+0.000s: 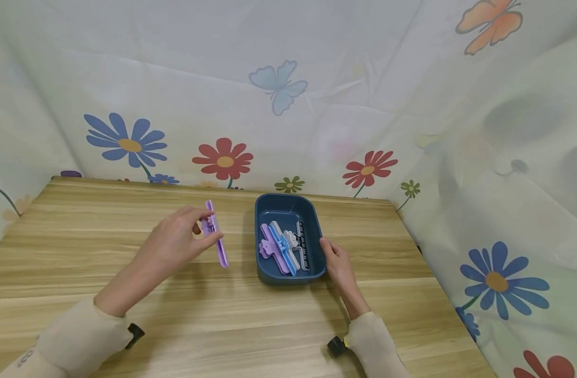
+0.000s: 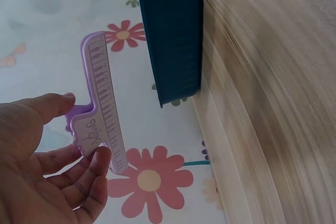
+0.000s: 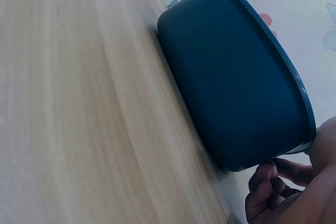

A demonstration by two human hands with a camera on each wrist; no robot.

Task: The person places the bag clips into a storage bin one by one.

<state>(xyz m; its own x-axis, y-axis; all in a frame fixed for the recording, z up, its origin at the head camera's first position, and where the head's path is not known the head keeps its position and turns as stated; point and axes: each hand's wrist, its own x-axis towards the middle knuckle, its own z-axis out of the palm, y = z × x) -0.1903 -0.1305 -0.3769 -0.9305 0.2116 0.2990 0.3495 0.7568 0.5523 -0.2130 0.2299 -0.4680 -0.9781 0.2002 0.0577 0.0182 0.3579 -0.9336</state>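
The left hand (image 1: 175, 239) holds a long purple plastic sealing clip (image 1: 216, 234) above the light wooden desk (image 1: 127, 325), just left of a dark blue rounded plastic tub (image 1: 288, 202). Thumb and fingers pinch the clip's small handle, and the long ridged bar runs away from the person and slightly leftward. In the left wrist view the purple clip (image 2: 102, 103) shows a row of short dark lines along its bar and a curly printed word on the grip, with the fingertips (image 2: 100, 158) pressed under it and the thumb on the other side.

The right hand (image 1: 337, 262) rests against the tub's near right corner; in the right wrist view its fingers (image 3: 262, 192) curl around the lower edge of the tub's wall (image 3: 236, 87). Inside the tub lie more clips of the same kind: a purple one (image 1: 271, 249), a blue one (image 1: 283, 247) and a white one (image 1: 301, 241), overlapping each other. Flower-and-butterfly printed cloth (image 1: 279, 89) hangs behind and beside the desk.
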